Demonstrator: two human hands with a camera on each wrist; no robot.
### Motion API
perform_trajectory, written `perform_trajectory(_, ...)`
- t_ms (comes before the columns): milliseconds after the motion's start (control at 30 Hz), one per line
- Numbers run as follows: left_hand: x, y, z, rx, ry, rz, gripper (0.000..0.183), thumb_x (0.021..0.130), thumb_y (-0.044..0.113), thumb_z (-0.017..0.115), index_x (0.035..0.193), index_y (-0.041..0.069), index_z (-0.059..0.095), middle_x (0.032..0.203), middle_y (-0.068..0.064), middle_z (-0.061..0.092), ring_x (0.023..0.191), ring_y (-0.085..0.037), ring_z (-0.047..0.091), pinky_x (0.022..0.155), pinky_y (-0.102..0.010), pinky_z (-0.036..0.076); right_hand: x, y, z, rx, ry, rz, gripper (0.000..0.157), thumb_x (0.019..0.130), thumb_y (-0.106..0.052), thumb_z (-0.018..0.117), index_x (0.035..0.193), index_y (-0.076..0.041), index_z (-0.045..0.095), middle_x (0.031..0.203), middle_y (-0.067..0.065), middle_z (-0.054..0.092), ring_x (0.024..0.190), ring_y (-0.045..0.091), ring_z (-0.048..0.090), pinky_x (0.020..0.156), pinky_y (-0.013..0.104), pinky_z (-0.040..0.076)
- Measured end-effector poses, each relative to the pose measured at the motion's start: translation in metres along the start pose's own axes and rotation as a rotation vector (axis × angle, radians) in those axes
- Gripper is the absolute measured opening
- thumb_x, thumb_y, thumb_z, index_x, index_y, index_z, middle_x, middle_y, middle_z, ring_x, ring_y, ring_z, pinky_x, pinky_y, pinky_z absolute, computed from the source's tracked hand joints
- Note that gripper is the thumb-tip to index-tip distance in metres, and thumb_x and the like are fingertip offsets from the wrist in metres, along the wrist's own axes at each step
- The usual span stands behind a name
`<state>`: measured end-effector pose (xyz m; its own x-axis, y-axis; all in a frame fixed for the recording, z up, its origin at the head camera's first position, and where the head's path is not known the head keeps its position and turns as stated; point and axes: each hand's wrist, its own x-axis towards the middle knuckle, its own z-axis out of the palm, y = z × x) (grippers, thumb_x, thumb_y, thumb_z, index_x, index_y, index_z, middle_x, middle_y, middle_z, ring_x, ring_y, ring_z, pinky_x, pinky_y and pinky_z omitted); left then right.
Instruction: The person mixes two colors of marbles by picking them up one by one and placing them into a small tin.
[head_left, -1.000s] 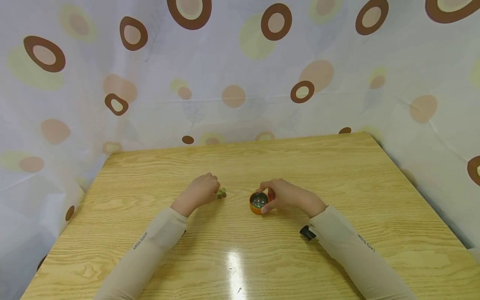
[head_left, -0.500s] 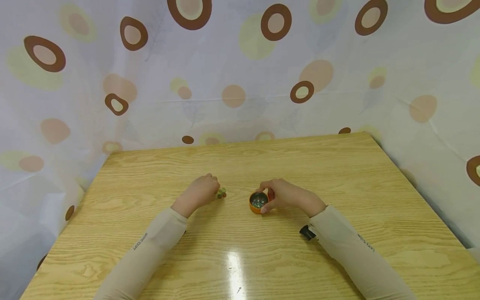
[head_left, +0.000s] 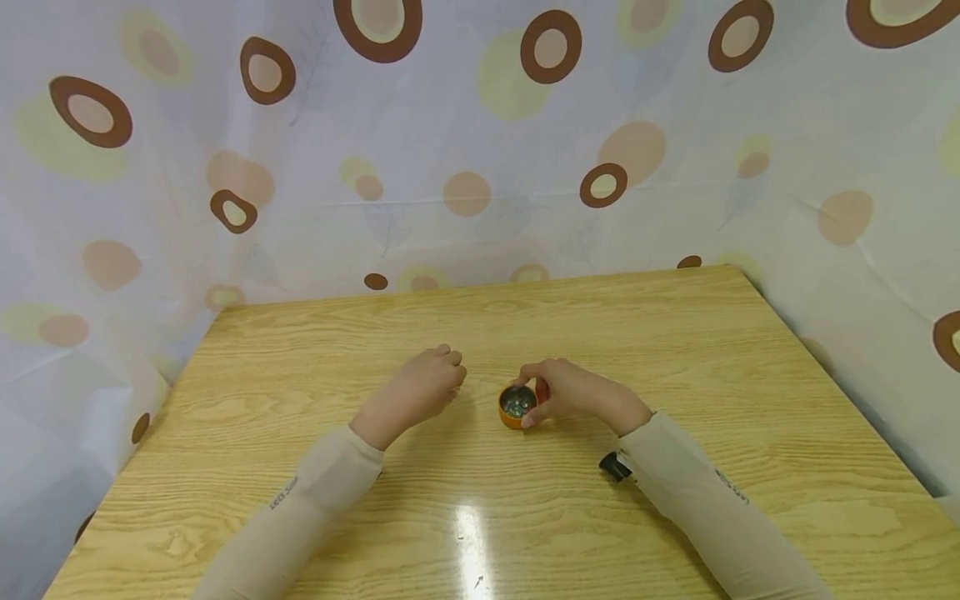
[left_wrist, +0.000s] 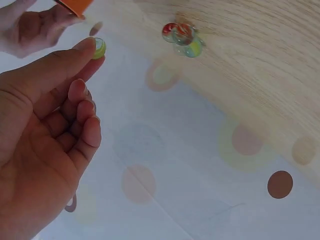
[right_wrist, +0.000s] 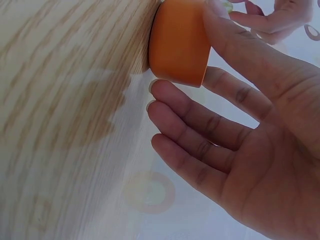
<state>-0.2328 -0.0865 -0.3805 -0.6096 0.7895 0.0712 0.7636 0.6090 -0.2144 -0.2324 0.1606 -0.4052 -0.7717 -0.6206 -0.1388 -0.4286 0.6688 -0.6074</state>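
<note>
Between thumb and index finger, my left hand (head_left: 422, 387) pinches a yellow-green glass marble (left_wrist: 99, 49), seen clearly in the left wrist view. Several other glass marbles (left_wrist: 183, 38), with red, orange and yellow swirls, lie clustered on the table; in the head view the left hand covers them. To the right stands a small round orange cup (head_left: 512, 422) with a dark inside, holding several shiny marbles. My right hand (head_left: 581, 392) grips its rim between thumb and index finger, with the other fingers loosely bent beneath in the right wrist view.
A light wooden table (head_left: 600, 533) spreads under both arms. White cloth with brown and beige circles (head_left: 465, 133) hangs behind and beside it. A black device (head_left: 615, 467) sits under the right wrist.
My left hand has picked up a marble from the cluster and moved right, nearer the orange cup. The right hand and the cup have stayed in place.
</note>
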Motion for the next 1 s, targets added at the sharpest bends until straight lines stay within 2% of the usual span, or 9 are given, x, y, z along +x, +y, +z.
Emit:
perform_trajectory(200,0.009,0.011,-0.001,-0.012,0.064,0.080,0.014,0.081,0.015,0.078,0.091,0.009,0.071,0.085,0.000,0.060,0.076,-0.015,0.048,0.075,-0.024,0.046,0.000,0.001,0.000,-0.003,-0.004,-0.006,0.049,0.079,-0.025,0.080,0.118,-0.003,0.061,0.074,0.000,0.059,0.063,0.010,0.052,0.062,0.026,0.045)
perform_trajectory(300,0.013,0.015,0.000,-0.023,0.088,0.097,0.014,0.081,0.016,0.078,0.092,0.010,0.072,0.087,0.000,0.060,0.078,-0.015,0.049,0.078,-0.024,0.046,0.000,0.001,0.000,0.004,-0.005,-0.017,0.048,0.079,-0.024,0.080,0.118,-0.002,0.061,0.073,0.000,0.059,0.062,0.010,0.052,0.060,0.025,0.045)
perform_trajectory(400,0.017,0.019,0.002,-0.024,0.105,0.111,0.013,0.082,0.017,0.078,0.091,0.010,0.071,0.086,0.001,0.059,0.077,-0.014,0.048,0.076,-0.024,0.046,0.000,0.001,0.000,0.008,-0.005,-0.035,0.047,0.080,-0.023,0.079,0.117,-0.001,0.062,0.072,0.000,0.060,0.061,0.009,0.053,0.059,0.025,0.045)
perform_trajectory(667,0.023,0.026,0.005,-0.055,0.114,0.123,0.012,0.082,0.015,0.077,0.092,0.011,0.071,0.085,0.002,0.059,0.077,-0.013,0.047,0.072,-0.022,0.043,0.000,0.001,0.001,0.011,-0.001,-0.060,0.047,0.079,-0.023,0.079,0.116,0.000,0.062,0.072,-0.001,0.061,0.061,0.008,0.054,0.057,0.023,0.046)
perform_trajectory(1000,0.029,0.030,0.009,-0.010,0.103,0.134,0.014,0.086,0.014,0.074,0.099,0.014,0.070,0.088,0.004,0.059,0.079,-0.013,0.047,0.075,-0.022,0.044,-0.001,-0.001,0.000,0.029,-0.011,-0.049,0.044,0.080,-0.022,0.078,0.113,0.000,0.061,0.068,0.001,0.060,0.057,0.009,0.053,0.056,0.023,0.044)
